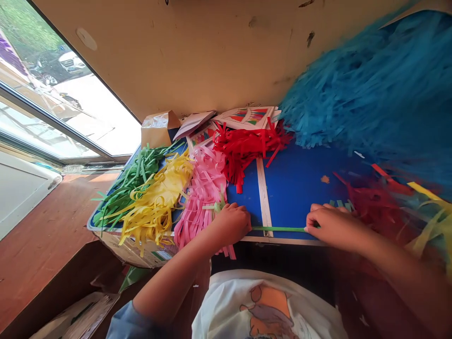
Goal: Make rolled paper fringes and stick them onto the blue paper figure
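A narrow green strip (278, 229) is stretched level between my two hands, along the near edge of the blue tabletop (293, 197). My left hand (233, 221) is closed round one end, and pale green strip ends stick out behind its fingers. My right hand (326, 223) grips the other end in a pinch, with green ends showing beyond the knuckles. Pink strips (205, 183) lie against the left hand. A heap of red strips (247, 148) sits farther back. Close to the right hand is a blurred dark red bunch (374, 197).
Yellow strips (158, 188) and green strips (136, 181) cover the table's left end. A large blue strip pile (367, 89) fills the back right, with yellow strips (432, 216) nearer. Printed cards (243, 117) and a brown paper box (159, 128) line the wall. An open carton (70, 282) stands below left.
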Available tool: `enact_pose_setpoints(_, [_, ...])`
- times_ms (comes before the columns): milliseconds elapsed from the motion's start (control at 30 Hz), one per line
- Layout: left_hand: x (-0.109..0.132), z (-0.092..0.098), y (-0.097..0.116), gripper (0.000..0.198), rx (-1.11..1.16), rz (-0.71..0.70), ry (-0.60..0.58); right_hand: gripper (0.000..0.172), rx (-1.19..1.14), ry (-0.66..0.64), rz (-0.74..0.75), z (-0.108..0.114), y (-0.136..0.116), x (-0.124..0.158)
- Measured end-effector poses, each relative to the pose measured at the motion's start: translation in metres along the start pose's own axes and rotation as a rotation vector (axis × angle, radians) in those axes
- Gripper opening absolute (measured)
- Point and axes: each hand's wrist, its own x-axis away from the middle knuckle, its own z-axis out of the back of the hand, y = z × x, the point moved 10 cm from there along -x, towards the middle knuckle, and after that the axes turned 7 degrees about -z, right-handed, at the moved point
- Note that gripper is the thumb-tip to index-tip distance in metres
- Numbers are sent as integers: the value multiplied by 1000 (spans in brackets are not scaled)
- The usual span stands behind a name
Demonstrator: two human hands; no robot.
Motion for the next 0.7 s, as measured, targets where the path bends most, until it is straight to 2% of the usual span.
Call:
enact_pose_setpoints(167, [-8, 3, 1, 18, -129, -2, -75, 16, 126, -267, -89, -2, -1, -14])
enact_pose_setpoints(300, [-7, 2, -16, 32, -139, 89, -97, 26, 137, -310, -129, 2, 5, -19])
enact_pose_setpoints(433, [3, 15, -20, 35, -163, 181, 10, 23, 139, -314, -141, 4, 6, -18])
enact_pose_setpoints(500, [5, 26, -2, 34, -198, 165, 122, 23, 142, -319, -140, 4, 4, -19])
enact_pose_setpoints(567, [4, 30, 36, 36, -229, 21, 252, 24, 147, -320, -139, 4, 2, -20])
enact_pose_setpoints(633, [4, 20, 87, 52, -262, -218, 352, 23, 151, -314, -137, 5, 2, -20])
enact_pose_setpoints(700, [6, 1, 123, 62, -300, -343, 412, 22, 155, -304, -135, 5, 2, -20])
